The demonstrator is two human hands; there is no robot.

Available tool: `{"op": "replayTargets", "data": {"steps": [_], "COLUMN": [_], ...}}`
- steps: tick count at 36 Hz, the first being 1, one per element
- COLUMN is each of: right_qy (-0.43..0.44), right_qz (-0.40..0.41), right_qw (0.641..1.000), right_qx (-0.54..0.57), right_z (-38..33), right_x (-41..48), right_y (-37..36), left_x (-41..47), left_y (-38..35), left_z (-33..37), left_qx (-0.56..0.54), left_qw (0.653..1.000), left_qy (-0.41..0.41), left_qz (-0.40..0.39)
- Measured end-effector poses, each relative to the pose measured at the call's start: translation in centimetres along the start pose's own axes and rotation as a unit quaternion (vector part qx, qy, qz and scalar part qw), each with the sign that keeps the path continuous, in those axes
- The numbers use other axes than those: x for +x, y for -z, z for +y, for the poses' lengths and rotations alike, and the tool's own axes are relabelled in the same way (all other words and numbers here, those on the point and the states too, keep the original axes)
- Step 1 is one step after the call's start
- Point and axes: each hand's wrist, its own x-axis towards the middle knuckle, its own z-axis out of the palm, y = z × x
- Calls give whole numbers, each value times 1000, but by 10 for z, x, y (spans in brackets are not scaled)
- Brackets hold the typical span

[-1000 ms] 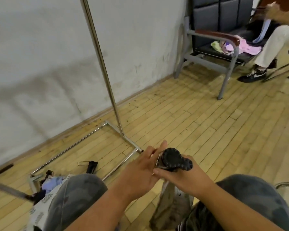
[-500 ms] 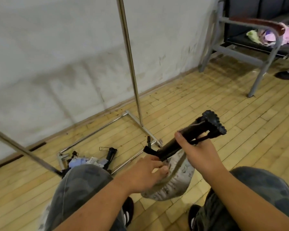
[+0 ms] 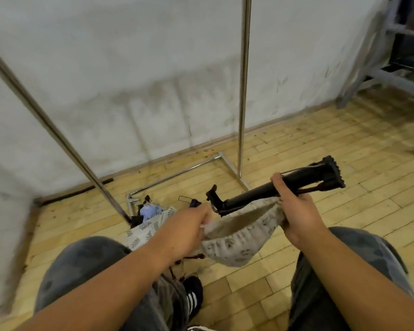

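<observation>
A black clip hanger point(image 3: 304, 179) with a studded end points up to the right, above my knees. My right hand point(image 3: 296, 206) grips its bar and also holds the right edge of a grey patterned garment point(image 3: 239, 237). My left hand point(image 3: 189, 226) pinches the garment's left edge, so its waistband is stretched open between both hands. The hanger's left clip point(image 3: 214, 198) sits just above that edge.
A chrome clothes rack point(image 3: 244, 91) stands ahead by the white wall, its base on the wooden floor. A pile of clothes and hangers point(image 3: 151, 216) lies by its left foot. A grey chair frame point(image 3: 378, 75) is at the upper right.
The view swung left, away from the chair. The hanger has tipped from end-on to lying across. My left hand has moved to the garment's edge and pulled it open.
</observation>
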Motion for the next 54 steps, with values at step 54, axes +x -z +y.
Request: {"op": "replayTargets", "data": {"steps": [54], "right_qy": [5], "right_qz": [-260], "right_qw": [965], "right_qx": [-22], "right_z": [9], "right_x": [-12], "right_y": [-6], "left_x": [3], "left_y": [39], "left_z": [-62], "left_qx": [-333], "left_qw": [910], "left_qy": [241], "left_qz": [45]}}
